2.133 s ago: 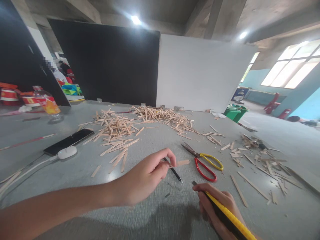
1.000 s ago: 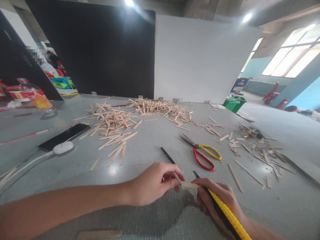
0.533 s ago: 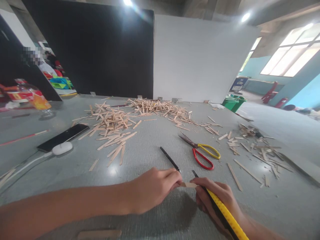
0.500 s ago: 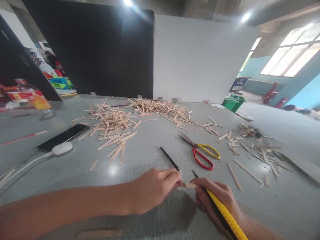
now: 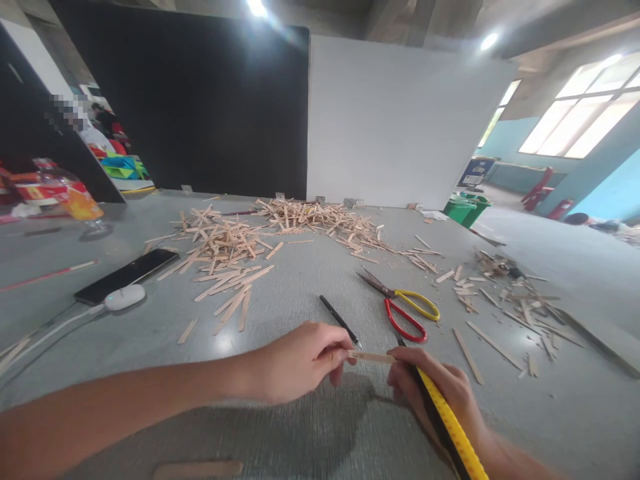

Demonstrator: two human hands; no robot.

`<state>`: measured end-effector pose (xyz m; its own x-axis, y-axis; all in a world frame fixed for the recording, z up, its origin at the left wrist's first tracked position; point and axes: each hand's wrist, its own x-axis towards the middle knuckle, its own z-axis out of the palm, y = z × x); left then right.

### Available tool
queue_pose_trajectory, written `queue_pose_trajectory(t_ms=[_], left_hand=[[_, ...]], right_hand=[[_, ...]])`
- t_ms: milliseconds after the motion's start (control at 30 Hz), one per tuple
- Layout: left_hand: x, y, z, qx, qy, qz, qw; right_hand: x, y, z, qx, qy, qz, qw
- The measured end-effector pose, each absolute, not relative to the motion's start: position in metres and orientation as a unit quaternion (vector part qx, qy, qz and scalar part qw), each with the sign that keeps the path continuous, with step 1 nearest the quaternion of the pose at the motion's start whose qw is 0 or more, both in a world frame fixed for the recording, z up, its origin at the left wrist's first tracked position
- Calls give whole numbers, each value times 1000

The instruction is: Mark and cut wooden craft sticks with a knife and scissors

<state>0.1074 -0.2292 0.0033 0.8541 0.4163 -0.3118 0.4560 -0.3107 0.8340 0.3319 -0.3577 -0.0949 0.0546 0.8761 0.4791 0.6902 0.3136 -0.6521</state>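
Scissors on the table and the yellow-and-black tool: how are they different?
The scissors lie on the table, while the yellow-and-black tool is held in the right hand. The scissors are red and yellow at the handle end; the tool is yellow and black there. The scissors end in two loops, but the tool is one straight bar. Both have some yellow.

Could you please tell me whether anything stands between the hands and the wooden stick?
Nothing visible does: the left hand pinches one end of the wooden stick, and the other end meets the right hand, which holds a yellow-and-black cutter. The pen and scissors lie beyond.
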Motion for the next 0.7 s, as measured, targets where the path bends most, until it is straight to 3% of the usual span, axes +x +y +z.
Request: queue_pose_trajectory(t_ms=[233, 400, 500, 700], left_hand=[[94, -226, 40, 784, 286, 73, 546], [85, -236, 56, 789, 285, 94, 536], [85, -238, 55, 798, 282, 87, 526], [102, -220, 8, 822, 271, -33, 499]], right_hand=[[354, -355, -82, -571, -700, 222, 366], [353, -358, -79, -481, -659, 353, 458], [351, -355, -83, -538, -621, 287, 493], [370, -355, -77, -624, -700, 83, 337]])
